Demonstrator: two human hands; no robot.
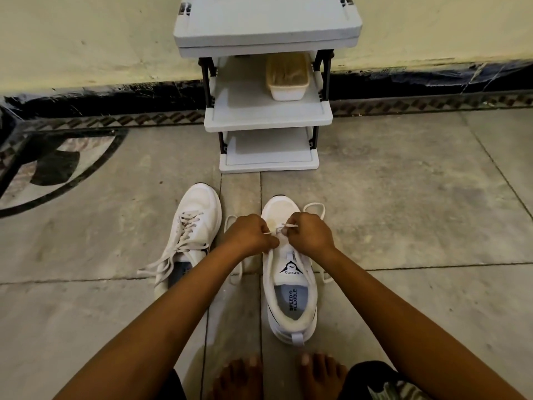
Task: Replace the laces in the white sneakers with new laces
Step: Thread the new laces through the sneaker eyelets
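Two white sneakers stand on the floor, toes pointing away from me. The right sneaker (291,284) sits under both hands, its tongue and insole showing. My left hand (249,233) pinches one end of a white lace (315,207) over the lower eyelets. My right hand (308,233) pinches the other end beside it. Lace loops trail onto the floor on both sides of this shoe. The left sneaker (194,223) stands apart to the left, laced, with loose lace ends spread toward me.
A grey three-tier shoe rack (268,114) stands against the wall just beyond the shoes, with a plastic tub (287,77) on its middle shelf. My bare feet (277,376) are at the bottom edge. Tiled floor lies all around.
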